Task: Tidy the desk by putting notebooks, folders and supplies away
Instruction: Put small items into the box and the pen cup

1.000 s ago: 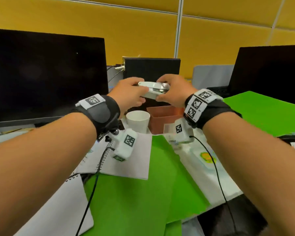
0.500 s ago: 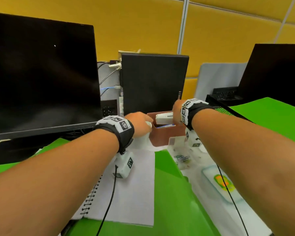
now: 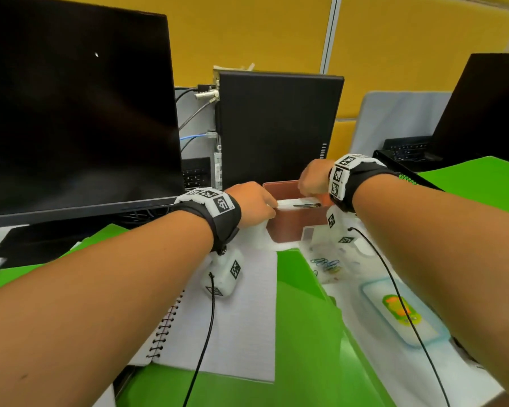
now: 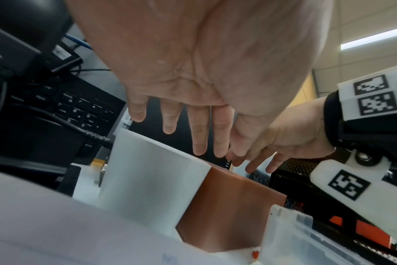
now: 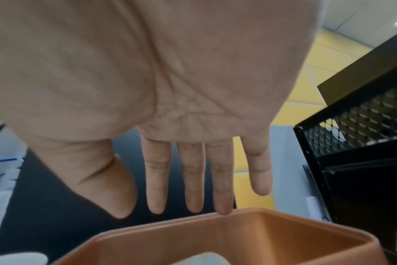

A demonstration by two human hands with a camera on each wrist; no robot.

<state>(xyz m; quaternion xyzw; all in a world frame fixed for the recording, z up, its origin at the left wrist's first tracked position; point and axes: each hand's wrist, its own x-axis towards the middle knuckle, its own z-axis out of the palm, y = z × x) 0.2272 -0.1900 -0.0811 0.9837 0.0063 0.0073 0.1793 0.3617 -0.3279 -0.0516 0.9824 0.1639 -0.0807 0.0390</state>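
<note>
A white stapler [image 3: 297,202] lies inside the brown box [image 3: 294,227] in front of the computer tower. My left hand [image 3: 256,204] hovers at the box's left rim, over a white cup [image 4: 152,179] that stands against the box [image 4: 233,206]. In the left wrist view its fingers [image 4: 200,139] are straight and hold nothing. My right hand [image 3: 312,179] is above the box's far right corner. Its fingers [image 5: 193,179] are straight too, with the tips just above the rim of the box [image 5: 238,233]. A white shape [image 5: 200,260] shows inside the box.
A spiral notebook [image 3: 232,318] lies on a green folder [image 3: 306,333] in front. A clear case with paper clips [image 3: 326,265] and a lidded container [image 3: 403,312] lie to the right. Monitor [image 3: 71,107], tower [image 3: 276,127] and black mesh tray [image 3: 406,154] stand behind.
Both hands carried the white stapler down from in front of the tower into the brown box. They have let go of it and their fingers have straightened.
</note>
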